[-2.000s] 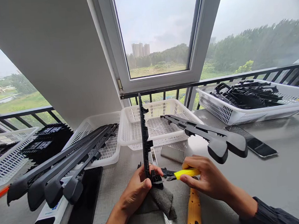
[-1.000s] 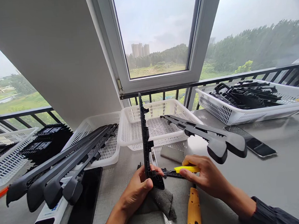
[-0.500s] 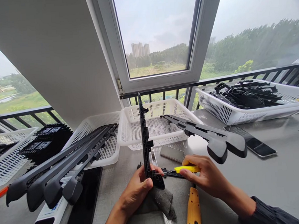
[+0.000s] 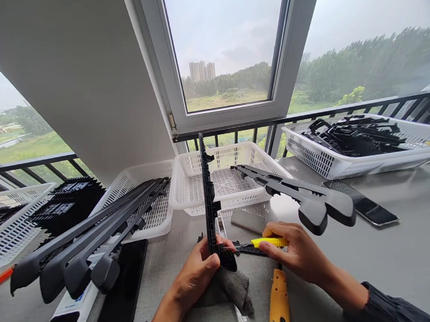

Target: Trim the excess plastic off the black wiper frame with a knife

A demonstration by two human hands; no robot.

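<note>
My left hand [image 4: 194, 274] is closed around the lower end of a long black plastic trim piece [image 4: 209, 196], which stands nearly upright with its ribbed, clipped side turned to the right. In my right hand [image 4: 300, 253] is a yellow utility knife [image 4: 268, 242], pointing left. Its blade end reaches the wide bottom end of the trim; whether it touches is too fine to tell. Below the trim lies a grey cloth [image 4: 235, 288]. A tool with an orange-yellow handle [image 4: 278, 300] lies just below my right hand.
Several dark trim pieces [image 4: 91, 242] rest on a left white basket [image 4: 160, 224]. Two more [image 4: 324, 199] lean on the middle basket [image 4: 188, 198]. Black parts fill a right basket [image 4: 323, 165]. Phones [image 4: 123, 292] and a thin metal plate [image 4: 248, 221] lie on the grey table.
Hardly anything differs. My right hand and the utility knife stay at the trim's lower end, and the view has shifted very slightly.
</note>
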